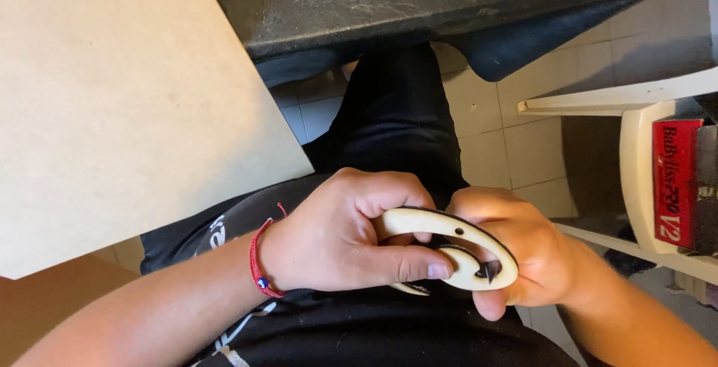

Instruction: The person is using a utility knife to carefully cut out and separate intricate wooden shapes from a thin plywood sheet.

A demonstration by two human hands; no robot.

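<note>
Both hands, left hand (348, 232) and right hand (516, 251), grip wooden hook (449, 236) between board (120, 98) and chair (636, 150).

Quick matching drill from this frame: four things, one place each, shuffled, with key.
Things
1. curved pale wooden cutout
2. red cord bracelet
3. large tan flat board
4. red rectangular box

Places
A. on the white plastic chair, right
B. left wrist
C. between the left hand and right hand
D. upper left

Pairs: 1-C, 2-B, 3-D, 4-A
</note>
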